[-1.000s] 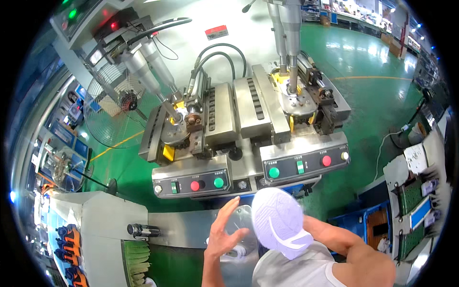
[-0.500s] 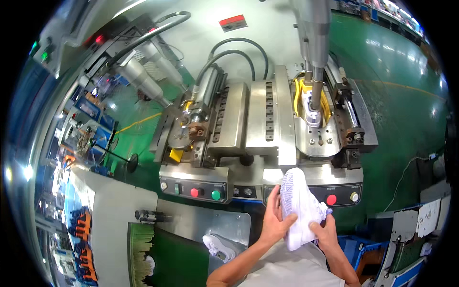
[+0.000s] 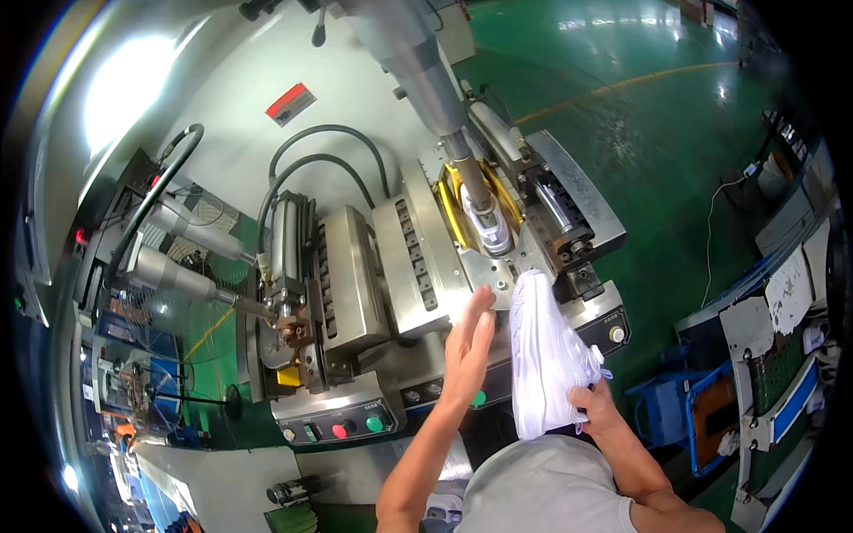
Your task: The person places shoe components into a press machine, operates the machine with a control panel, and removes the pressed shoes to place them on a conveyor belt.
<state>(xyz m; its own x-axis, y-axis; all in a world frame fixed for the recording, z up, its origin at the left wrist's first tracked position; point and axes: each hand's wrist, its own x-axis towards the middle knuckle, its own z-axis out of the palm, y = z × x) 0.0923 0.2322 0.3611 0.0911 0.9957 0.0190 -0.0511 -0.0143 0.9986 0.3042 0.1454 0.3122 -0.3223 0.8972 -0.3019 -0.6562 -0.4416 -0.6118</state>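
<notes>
In front of the machine (image 3: 351,275), the right hand (image 3: 597,404) grips a white shoe (image 3: 546,360) near its lower end; the left hand (image 3: 468,346), open, is just beside it. Positioning seems underway; moving it calls for a steady grip.

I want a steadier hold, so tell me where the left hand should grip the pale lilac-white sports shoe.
Likely around the midfoot of the shoe, from the left: its toe points away, its left side is free, and the right hand holds the rear end. The open left hand is on that side.
</notes>
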